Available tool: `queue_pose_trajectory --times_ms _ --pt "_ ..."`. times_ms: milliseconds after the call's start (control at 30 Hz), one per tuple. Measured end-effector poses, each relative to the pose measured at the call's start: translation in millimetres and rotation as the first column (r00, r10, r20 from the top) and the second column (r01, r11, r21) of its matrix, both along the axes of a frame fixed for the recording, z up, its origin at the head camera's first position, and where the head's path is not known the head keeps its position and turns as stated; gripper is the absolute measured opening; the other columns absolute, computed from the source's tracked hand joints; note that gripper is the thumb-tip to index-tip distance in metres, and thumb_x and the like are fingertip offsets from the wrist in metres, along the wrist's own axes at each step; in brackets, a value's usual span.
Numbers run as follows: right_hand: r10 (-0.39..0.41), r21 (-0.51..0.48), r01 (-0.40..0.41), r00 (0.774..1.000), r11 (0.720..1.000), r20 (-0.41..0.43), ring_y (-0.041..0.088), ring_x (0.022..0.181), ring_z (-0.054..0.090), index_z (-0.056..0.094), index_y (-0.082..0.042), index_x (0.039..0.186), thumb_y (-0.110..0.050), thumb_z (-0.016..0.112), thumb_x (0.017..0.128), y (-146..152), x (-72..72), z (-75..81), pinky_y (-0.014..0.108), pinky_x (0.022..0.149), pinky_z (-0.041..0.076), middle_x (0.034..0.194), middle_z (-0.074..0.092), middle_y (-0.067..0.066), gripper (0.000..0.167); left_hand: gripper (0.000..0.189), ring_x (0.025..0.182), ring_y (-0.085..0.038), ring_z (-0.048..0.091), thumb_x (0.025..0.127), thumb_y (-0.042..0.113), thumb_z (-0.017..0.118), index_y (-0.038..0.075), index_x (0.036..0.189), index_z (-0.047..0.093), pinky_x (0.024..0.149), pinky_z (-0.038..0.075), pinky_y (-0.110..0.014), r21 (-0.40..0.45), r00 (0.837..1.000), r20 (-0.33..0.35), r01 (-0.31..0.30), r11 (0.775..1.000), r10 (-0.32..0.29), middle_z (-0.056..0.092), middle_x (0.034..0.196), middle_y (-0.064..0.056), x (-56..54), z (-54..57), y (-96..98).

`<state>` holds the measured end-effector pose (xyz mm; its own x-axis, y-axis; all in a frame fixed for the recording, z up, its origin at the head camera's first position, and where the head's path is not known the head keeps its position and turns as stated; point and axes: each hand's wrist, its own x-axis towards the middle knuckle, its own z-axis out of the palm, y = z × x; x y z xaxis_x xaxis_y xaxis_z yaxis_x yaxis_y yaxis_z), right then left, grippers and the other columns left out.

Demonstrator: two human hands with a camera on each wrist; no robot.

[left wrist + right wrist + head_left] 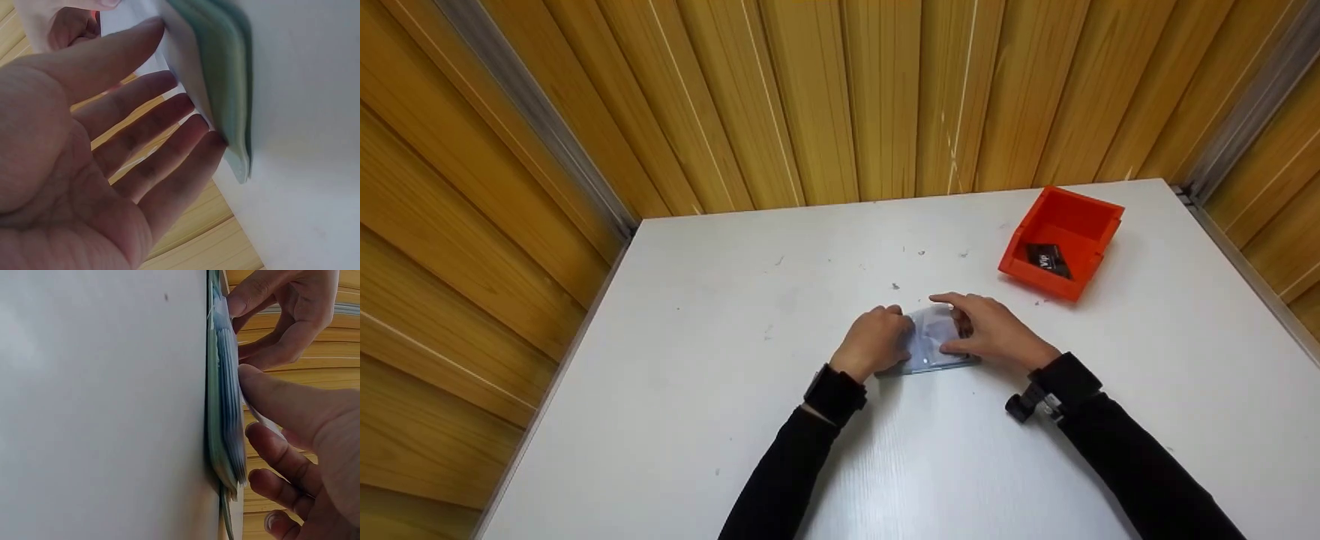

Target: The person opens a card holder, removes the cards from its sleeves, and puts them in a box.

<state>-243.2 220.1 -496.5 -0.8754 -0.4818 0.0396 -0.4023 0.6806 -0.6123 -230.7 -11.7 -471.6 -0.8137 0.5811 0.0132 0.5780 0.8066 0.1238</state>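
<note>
A card holder booklet [919, 367] with a green cover and a stack of clear plastic sleeve pages [232, 394] lies spread on the white table. My left hand [874, 341] is at its left side; in the left wrist view the thumb and loosely straight fingertips [183, 101] press on the page there. From the right, my right hand [994, 330] reaches over the pages. The right wrist view shows a sleeve lifted from the stack, pinched between the right thumb and fingers [270, 441].
An orange-red plastic bin [1091, 214] stands at the back right of the table, with a dark card [1048, 259] marked "Vip" inside. Wood-patterned panels [810, 97] rise behind the table [697, 375] and along both sides.
</note>
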Motion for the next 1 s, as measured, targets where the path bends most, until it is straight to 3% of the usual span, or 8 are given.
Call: queue_pose_trajectory --times_ms 267,433,567,667,733,833,1000 --pt "0.002 -0.011 -0.002 1.0 1.0 0.028 0.014 0.082 0.053 0.05 -0.01 0.152 -0.026 0.088 0.084 0 -0.1 0.3 0.026 0.074 0.045 0.085 0.059 -0.002 0.079 0.04 0.101 -0.025 0.07 0.085 0.021 0.087 0.011 0.122 0.076 0.09 0.058 -0.035 0.062 0.998 0.064 -0.026 0.998 0.022 0.074 0.112 -0.007 1.1 2.9 -1.8" --pt "0.004 -0.084 0.0 0.999 0.996 0.041 0.016 0.086 0.056 0.043 -0.012 0.157 -0.029 0.081 0.091 -3 2.0 5.8 0.028 0.076 0.047 0.093 0.065 -0.002 0.078 0.044 0.105 -0.025 0.07 0.087 0.02 0.084 0.01 0.129 0.073 0.09 0.058 -0.037 0.161 0.996 0.077 -0.065 0.985 0.053 0.073 0.118 -0.008 -1.6 16.4 -8.9" --pt "0.041 -0.173 -0.024 0.995 0.985 0.093 0.021 0.102 0.064 0.031 -0.02 0.163 -0.037 0.067 0.101 -9 6.9 11.6 0.046 0.095 0.054 0.113 0.073 0.003 0.074 0.047 0.113 -0.028 0.069 0.091 0.02 0.081 0.009 0.135 0.068 0.096 0.057 -0.041 0.245 0.99 0.107 -0.121 0.962 0.097 0.071 0.127 -0.011 -7.2 31.9 -23.7" --pt "0.111 -0.228 -0.076 0.983 0.971 0.146 0.028 0.121 0.065 0.022 -0.024 0.166 -0.038 0.053 0.108 -13 12.7 13.3 0.061 0.11 0.044 0.128 0.072 0.009 0.067 0.046 0.115 -0.03 0.069 0.093 0.019 0.078 0.006 0.136 0.066 0.098 0.056 -0.045 0.295 0.983 0.122 -0.167 0.941 0.136 0.07 0.129 -0.014 -11.4 39.6 -38.5" --pt "0.162 -0.237 -0.12 0.972 0.964 0.168 0.029 0.129 0.062 0.019 -0.025 0.167 -0.037 0.047 0.111 -17 16.4 12.9 0.065 0.114 0.038 0.134 0.071 0.009 0.064 0.045 0.115 -0.031 0.069 0.094 0.018 0.078 0.006 0.135 0.067 0.098 0.056 -0.046 0.319 0.98 0.126 -0.189 0.929 0.156 0.07 0.129 -0.015 -13.5 41.8 -46.9" --pt "0.225 -0.22 -0.181 0.955 0.959 0.192 0.027 0.134 0.06 0.02 -0.023 0.167 -0.037 0.047 0.111 -22 19.9 10.0 0.06 0.117 0.038 0.14 0.067 0.007 0.064 0.044 0.115 -0.032 0.069 0.093 0.018 0.079 0.005 0.133 0.068 0.098 0.056 -0.046 0.318 0.979 0.115 -0.196 0.928 0.167 0.071 0.128 -0.016 -13.6 42.6 -51.2" --pt "0.267 -0.197 -0.227 0.941 0.954 0.208 0.024 0.13 0.063 0.028 -0.015 0.164 -0.03 0.053 0.109 -26 19.9 9.0 0.048 0.11 0.049 0.143 0.065 0.009 0.063 0.045 0.113 -0.03 0.07 0.089 0.016 0.083 0.005 0.13 0.07 0.096 0.057 -0.043 0.271 0.985 0.111 -0.158 0.949 0.132 0.072 0.125 -0.015 -9.4 39.3 -38.8"
